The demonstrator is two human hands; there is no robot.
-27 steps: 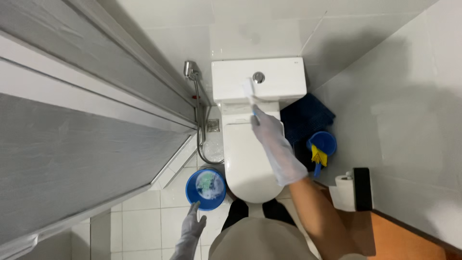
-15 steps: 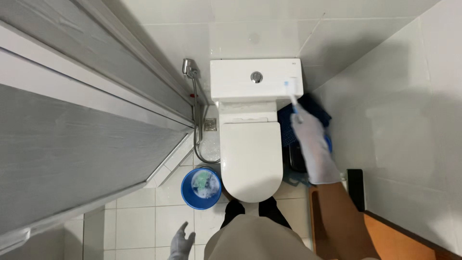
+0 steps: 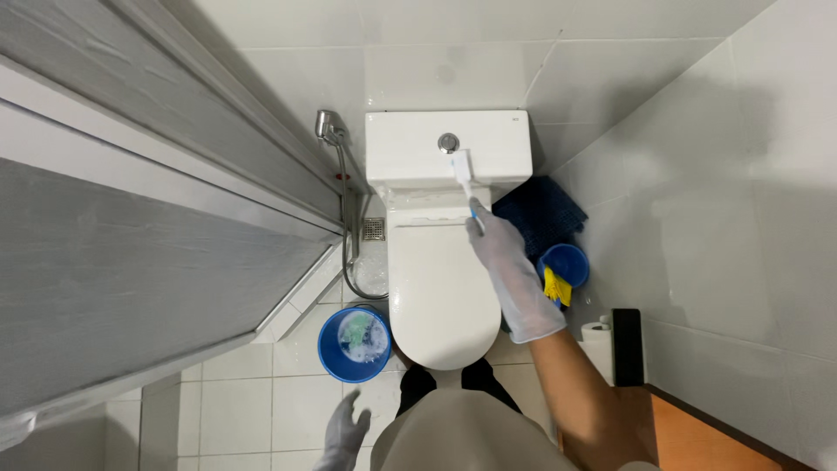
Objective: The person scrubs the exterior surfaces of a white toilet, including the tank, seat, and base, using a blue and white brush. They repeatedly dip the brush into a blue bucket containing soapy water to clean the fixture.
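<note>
My right hand [image 3: 506, 262], in a pale glove, grips a small brush with a blue handle and white head [image 3: 463, 179]. The brush head rests on the top of the white toilet tank [image 3: 401, 148], just below the round flush button [image 3: 448, 142]. The toilet's closed white lid [image 3: 440, 296] lies under my forearm. My left hand [image 3: 347, 431], also gloved, hangs low by my leg with fingers apart and nothing in it, near a blue bucket [image 3: 331, 344] holding foamy water and a green cloth.
A grey door [image 3: 131, 262] fills the left side. A hand-spray hose [image 3: 347, 227] hangs beside the tank. Right of the toilet lie a dark blue cloth [image 3: 545, 214] and a small blue pail with a yellow item [image 3: 565, 270]. A toilet paper roll [image 3: 595, 331] sits by the wall.
My right hand swung the brush from the tank's right end back left to below the flush button. My left hand stays low near the bucket.
</note>
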